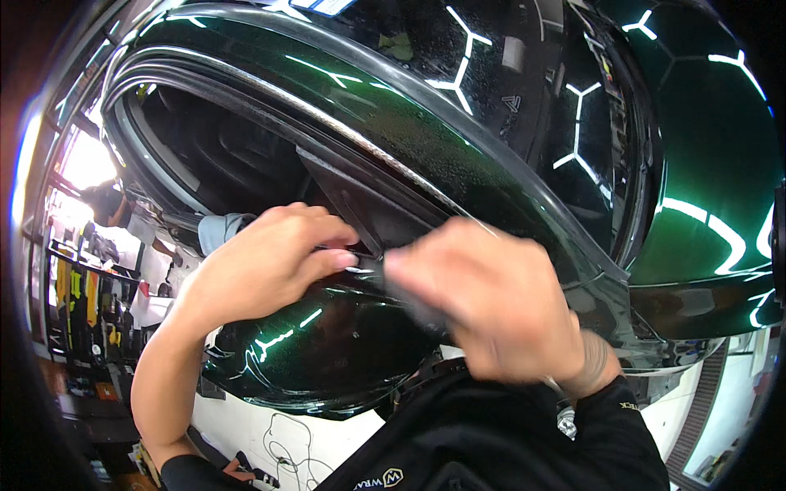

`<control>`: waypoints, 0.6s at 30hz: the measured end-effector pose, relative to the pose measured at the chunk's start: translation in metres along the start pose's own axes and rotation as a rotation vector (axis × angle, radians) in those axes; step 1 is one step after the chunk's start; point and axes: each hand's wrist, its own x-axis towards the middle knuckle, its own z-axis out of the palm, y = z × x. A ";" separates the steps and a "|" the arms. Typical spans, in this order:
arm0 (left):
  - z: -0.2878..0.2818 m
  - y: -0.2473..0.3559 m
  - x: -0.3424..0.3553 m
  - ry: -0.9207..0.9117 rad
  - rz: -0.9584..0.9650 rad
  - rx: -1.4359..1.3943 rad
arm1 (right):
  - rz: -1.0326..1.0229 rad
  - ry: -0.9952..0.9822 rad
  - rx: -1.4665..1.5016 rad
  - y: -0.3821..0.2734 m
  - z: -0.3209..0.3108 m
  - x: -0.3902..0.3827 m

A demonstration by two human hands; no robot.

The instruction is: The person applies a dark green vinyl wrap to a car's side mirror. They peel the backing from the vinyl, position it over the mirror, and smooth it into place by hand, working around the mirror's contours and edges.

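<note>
A glossy dark green car body fills the middle, with a wet-looking roof pillar (368,114) above an open side window (221,147). Below that opening bulges a rounded dark green panel (327,352) with bright reflections. My left hand (270,262) is bent over the window's lower edge, thumb and fingers pinched together; a small pale glint shows at the tips, and what they hold is unclear. Close by on the right, my right hand (491,303) is smeared by motion at the black triangular corner trim (352,196). A dark blur lies under its fingers, too smeared to name.
The windscreen (491,90) and green bonnet (720,164) stretch away to the upper right. At the left stand a rack (90,311) of hanging tools and a person in dark clothing (106,200). A thin cable (286,446) lies looped on the pale floor.
</note>
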 end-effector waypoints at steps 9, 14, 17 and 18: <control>0.028 0.006 0.064 -0.419 0.139 -0.108 | 0.485 0.301 0.195 -0.017 -0.002 -0.068; 0.020 0.010 0.073 -0.479 0.138 -0.142 | 0.469 0.297 -0.214 -0.003 0.030 -0.097; 0.011 0.009 0.054 -0.400 0.126 0.008 | 0.570 0.205 -0.107 0.006 -0.007 -0.107; 0.006 0.013 0.049 -0.329 0.165 0.039 | 0.429 0.236 -0.055 0.002 -0.013 -0.101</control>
